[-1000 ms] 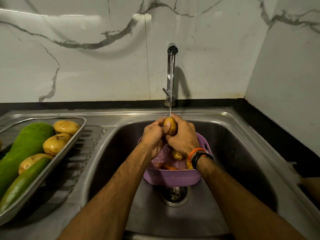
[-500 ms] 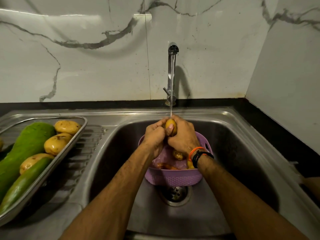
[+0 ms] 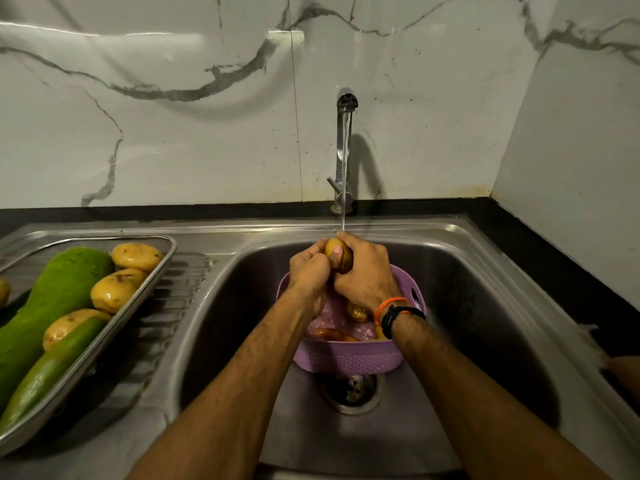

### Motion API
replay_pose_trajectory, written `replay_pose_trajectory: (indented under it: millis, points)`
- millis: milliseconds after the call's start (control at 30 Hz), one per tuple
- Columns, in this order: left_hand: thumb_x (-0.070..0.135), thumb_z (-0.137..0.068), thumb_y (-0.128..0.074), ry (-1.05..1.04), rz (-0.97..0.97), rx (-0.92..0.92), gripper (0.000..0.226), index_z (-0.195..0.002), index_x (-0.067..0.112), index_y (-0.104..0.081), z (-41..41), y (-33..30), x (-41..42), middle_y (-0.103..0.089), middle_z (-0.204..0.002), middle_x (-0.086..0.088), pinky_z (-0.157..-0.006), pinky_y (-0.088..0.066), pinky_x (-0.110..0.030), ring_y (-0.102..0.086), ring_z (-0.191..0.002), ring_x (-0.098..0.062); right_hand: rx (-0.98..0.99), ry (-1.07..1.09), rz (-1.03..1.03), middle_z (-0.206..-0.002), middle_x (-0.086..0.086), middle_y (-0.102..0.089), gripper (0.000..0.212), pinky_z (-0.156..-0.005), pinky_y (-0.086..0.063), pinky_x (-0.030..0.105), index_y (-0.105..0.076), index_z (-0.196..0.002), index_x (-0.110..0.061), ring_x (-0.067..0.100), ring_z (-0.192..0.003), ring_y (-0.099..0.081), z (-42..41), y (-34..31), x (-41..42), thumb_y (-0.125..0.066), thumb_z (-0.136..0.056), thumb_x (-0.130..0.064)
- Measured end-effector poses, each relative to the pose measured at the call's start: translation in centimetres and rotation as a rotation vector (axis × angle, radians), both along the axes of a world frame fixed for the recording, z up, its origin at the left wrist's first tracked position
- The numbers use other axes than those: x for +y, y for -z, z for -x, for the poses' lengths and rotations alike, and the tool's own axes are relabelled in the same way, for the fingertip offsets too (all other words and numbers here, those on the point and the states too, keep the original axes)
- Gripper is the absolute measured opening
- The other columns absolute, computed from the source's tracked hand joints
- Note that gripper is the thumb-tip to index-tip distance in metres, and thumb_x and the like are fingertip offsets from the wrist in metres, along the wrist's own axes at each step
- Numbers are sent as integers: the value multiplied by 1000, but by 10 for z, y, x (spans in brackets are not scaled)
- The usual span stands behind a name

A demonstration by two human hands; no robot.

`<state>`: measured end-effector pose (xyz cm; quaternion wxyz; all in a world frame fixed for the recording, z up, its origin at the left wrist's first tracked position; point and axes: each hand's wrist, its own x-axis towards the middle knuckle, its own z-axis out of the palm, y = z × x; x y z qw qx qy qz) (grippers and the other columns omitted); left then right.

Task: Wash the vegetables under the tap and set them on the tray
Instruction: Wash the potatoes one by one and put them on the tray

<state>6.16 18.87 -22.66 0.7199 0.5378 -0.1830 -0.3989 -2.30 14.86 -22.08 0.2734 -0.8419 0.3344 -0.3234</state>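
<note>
Both hands (image 3: pixel 341 271) gripping potato (image 3: pixel 341 258) under tap (image 3: pixel 344 147), over basket (image 3: pixel 349 358), tray (image 3: pixel 138 299) left

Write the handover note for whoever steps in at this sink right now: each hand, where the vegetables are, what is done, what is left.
Left hand and right hand: both grip one small yellow potato under the running steel tap.
Done: three potatoes and two green gourds lie on the steel tray beside the sink.
Left: finish this potato, set it on the tray, then wash what remains in the purple plastic basket.
</note>
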Motion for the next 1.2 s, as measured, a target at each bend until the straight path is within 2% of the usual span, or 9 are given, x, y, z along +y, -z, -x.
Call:
replay_pose_trajectory:
  millis: [67,200,367,467,633,833,967,1133,1200]
  points:
    - [-14,-91,-48,14,-22,-8,38,-88,15,-72,0,2,0,-72,-94,-12,-79,-59,-32,-69,-94,-24,25,-27,-30,-117,5,-62,53,-76,-38,9,-57,-126,-7,8,-97,-52,3,0,-1,-69,-76,5]
    - [-9,-92,-51,-61,-20,49,27,-87,8,-71,-1,1,-3,-71,-83,-10,-66,-59,-27,-67,-79,-19,-58,7,15,-111,3,-67,44,-79,-42,6,-64,-119,-13,4,-91,-52,1,3,-1,-72,-78,1]
    - [-1,-91,-62,-53,-44,40,20,-85,13,-74,-1,6,-7,-74,-89,-9,-87,-58,-37,-69,-96,-24,27,-20,-32,-121,9,-62,51,-83,-36,14,-57,-126,-6,15,-105,-55,-2,0,-1,-68,-78,5]
    - [-3,-91,-60,-38,-22,67,18,-100,7,-72,-5,5,-7,-73,-93,-11,-83,-59,-34,-70,-92,-23,-61,11,-3,-111,6,-67,44,-78,-39,9,-64,-120,-9,8,-93,-54,3,1,-2,-69,-78,2]
    - [3,-98,-50,131,17,113,20,-111,8,-65,-10,2,-2,-70,-97,-11,-81,-57,-34,-67,-90,-21,-179,65,-109,-107,-2,-67,52,-87,-53,21,-65,-122,-17,11,-97,-64,-1,6,-6,-76,-73,-3]
    - [-9,-92,-55,13,33,70,26,-109,5,-69,-13,6,-5,-72,-98,-12,-78,-59,-32,-69,-92,-21,-7,15,12,-143,6,-52,64,-107,-27,16,-50,-141,-14,20,-133,-46,-3,4,-4,-69,-80,-4]
    - [-4,-90,-63,-10,5,51,30,-118,5,-66,-12,8,-6,-72,-105,-13,-85,-57,-35,-68,-99,-23,27,1,-8,-138,6,-55,60,-93,-26,9,-50,-139,-12,19,-127,-49,-2,4,-7,-66,-81,-1]
    - [-6,-87,-65,-77,22,22,23,-82,15,-71,-9,8,-8,-74,-68,0,-71,-59,-31,-70,-69,-13,-30,12,9,-128,7,-61,50,-100,-38,19,-58,-130,-12,17,-115,-55,-2,6,-5,-69,-82,-3]
    - [-7,-87,-65,-106,25,38,24,-84,16,-72,-7,7,-9,-73,-66,0,-68,-59,-29,-69,-68,-12,-88,48,38,-117,7,-65,42,-98,-47,26,-63,-122,-12,15,-104,-58,-3,4,-3,-70,-81,-4]
